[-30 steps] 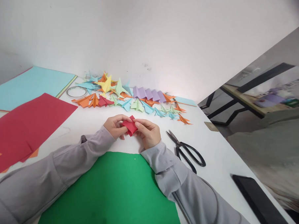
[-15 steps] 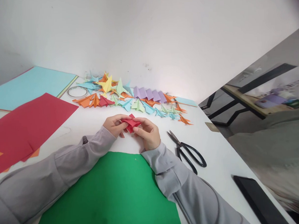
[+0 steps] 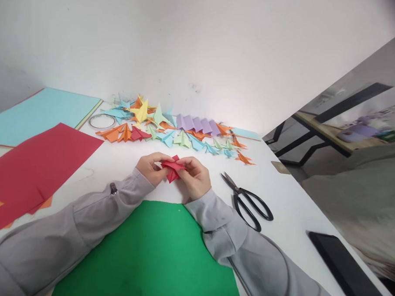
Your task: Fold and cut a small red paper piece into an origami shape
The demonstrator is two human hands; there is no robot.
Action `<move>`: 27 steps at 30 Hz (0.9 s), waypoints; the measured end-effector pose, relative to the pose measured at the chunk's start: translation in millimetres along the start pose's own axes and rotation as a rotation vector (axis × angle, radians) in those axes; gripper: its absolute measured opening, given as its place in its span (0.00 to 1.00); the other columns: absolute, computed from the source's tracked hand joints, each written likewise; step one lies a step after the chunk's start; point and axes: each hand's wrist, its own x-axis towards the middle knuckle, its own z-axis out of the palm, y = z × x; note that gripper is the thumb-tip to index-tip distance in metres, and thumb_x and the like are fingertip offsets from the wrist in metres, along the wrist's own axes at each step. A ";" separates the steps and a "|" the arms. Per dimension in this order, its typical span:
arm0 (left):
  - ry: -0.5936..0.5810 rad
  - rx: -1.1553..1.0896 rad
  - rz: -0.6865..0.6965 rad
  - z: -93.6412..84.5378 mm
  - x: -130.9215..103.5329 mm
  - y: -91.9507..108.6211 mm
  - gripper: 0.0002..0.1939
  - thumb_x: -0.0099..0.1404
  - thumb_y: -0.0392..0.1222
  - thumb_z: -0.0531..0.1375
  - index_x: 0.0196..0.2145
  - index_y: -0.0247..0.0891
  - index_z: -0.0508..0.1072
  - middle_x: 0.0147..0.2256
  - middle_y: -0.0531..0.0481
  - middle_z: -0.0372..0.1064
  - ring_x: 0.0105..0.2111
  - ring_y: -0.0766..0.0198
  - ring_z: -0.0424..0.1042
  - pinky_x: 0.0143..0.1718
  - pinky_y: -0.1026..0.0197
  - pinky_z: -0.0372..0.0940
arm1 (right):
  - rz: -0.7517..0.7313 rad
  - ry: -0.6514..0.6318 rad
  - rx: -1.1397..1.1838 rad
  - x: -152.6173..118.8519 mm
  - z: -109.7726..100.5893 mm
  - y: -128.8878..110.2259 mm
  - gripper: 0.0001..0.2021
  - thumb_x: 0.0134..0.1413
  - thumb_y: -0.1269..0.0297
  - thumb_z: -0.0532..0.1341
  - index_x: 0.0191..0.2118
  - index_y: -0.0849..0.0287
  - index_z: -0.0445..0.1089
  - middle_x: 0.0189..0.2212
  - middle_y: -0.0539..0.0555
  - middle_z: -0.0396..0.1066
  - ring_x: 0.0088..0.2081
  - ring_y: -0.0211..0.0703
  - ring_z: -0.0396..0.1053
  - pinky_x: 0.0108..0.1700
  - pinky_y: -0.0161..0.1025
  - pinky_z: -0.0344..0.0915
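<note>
A small folded piece of red paper point(image 3: 173, 174) is pinched between both hands above the white table. My left hand point(image 3: 152, 168) grips its left side between thumb and fingers. From the right, my right hand point(image 3: 196, 177) pinches the other side, its thumb pressed on the front. The fingers cover parts of the folds. Just below the wrists lies a large green sheet point(image 3: 146, 250), with my sleeves crossing its edges. Behind the hands, folded paper figures in several colours, one a yellow figure point(image 3: 141, 111), lie along the wall.
Black-handled scissors point(image 3: 248, 202) lie open to the right, and a black phone-like slab point(image 3: 341, 264) sits near the table's right edge. At left are a large red sheet point(image 3: 50, 158), light blue sheets point(image 3: 42, 113) and a roll of tape point(image 3: 102, 121).
The red paper has shifted slightly and its folded shape looks different between my fingers. My right thumb has moved a little up the paper. Both hands still hold it.
</note>
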 end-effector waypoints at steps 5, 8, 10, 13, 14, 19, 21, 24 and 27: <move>0.062 0.007 -0.067 4.0 -1.3 2.6 0.10 0.47 0.37 0.59 0.30 0.33 0.74 0.26 0.49 0.72 0.21 0.70 0.67 0.18 0.69 0.61 | 0.015 0.046 -0.017 -1.4 -0.1 3.2 0.06 0.40 0.64 0.63 0.28 0.57 0.68 0.24 0.49 0.69 0.25 0.37 0.65 0.26 0.35 0.60; 0.078 0.035 -0.109 3.4 -0.8 5.2 0.07 0.46 0.36 0.59 0.27 0.34 0.72 0.23 0.51 0.71 0.18 0.72 0.64 0.17 0.70 0.59 | 0.035 0.051 -0.025 -1.3 -0.3 5.0 0.06 0.38 0.66 0.63 0.27 0.57 0.67 0.23 0.48 0.69 0.23 0.36 0.64 0.25 0.34 0.59; 0.087 0.071 -0.109 2.6 -0.7 5.7 0.05 0.46 0.35 0.59 0.25 0.35 0.71 0.22 0.52 0.70 0.17 0.73 0.63 0.16 0.71 0.58 | 0.037 0.044 -0.036 -1.0 -0.6 5.5 0.06 0.37 0.68 0.62 0.27 0.57 0.66 0.22 0.48 0.68 0.23 0.36 0.64 0.25 0.34 0.58; 0.092 0.115 -0.074 1.4 -0.8 3.8 0.06 0.45 0.33 0.58 0.25 0.35 0.71 0.24 0.52 0.71 0.18 0.72 0.65 0.18 0.70 0.60 | 0.011 0.041 -0.059 -0.7 -0.7 5.4 0.06 0.36 0.69 0.60 0.27 0.57 0.65 0.23 0.48 0.68 0.24 0.37 0.64 0.24 0.34 0.58; 0.087 0.119 -0.056 1.1 -0.8 2.8 0.07 0.46 0.33 0.57 0.26 0.35 0.71 0.25 0.51 0.71 0.19 0.71 0.66 0.19 0.69 0.61 | -0.003 0.044 -0.065 -0.8 -0.6 5.3 0.06 0.36 0.69 0.60 0.27 0.57 0.65 0.23 0.48 0.68 0.24 0.37 0.64 0.24 0.34 0.58; 0.095 0.080 -0.004 0.7 -0.4 -0.5 0.07 0.48 0.33 0.58 0.28 0.37 0.66 0.26 0.51 0.72 0.26 0.67 0.70 0.26 0.66 0.65 | -0.052 0.050 -0.068 -1.4 -0.2 5.0 0.07 0.38 0.70 0.59 0.29 0.57 0.64 0.24 0.48 0.67 0.25 0.37 0.64 0.25 0.33 0.58; 0.113 0.070 -0.009 1.3 -0.4 -0.6 0.08 0.48 0.34 0.59 0.27 0.38 0.63 0.26 0.52 0.72 0.26 0.67 0.70 0.28 0.65 0.65 | -0.045 0.052 -0.054 -1.6 0.0 5.3 0.08 0.38 0.69 0.59 0.30 0.56 0.63 0.24 0.47 0.67 0.25 0.37 0.65 0.25 0.33 0.58; 0.119 0.075 -0.013 1.9 -0.6 -0.6 0.09 0.48 0.35 0.60 0.27 0.39 0.62 0.26 0.53 0.72 0.26 0.67 0.70 0.30 0.64 0.65 | -0.022 0.065 -0.031 -1.7 0.7 5.7 0.09 0.39 0.68 0.60 0.30 0.56 0.61 0.24 0.47 0.67 0.25 0.37 0.65 0.25 0.34 0.59; 0.123 0.096 0.001 1.5 -1.0 -0.7 0.09 0.48 0.35 0.60 0.27 0.39 0.63 0.26 0.53 0.71 0.27 0.67 0.71 0.31 0.64 0.65 | -0.008 0.080 -0.021 -1.6 1.1 5.9 0.10 0.38 0.66 0.61 0.29 0.56 0.60 0.24 0.47 0.68 0.24 0.36 0.65 0.25 0.34 0.60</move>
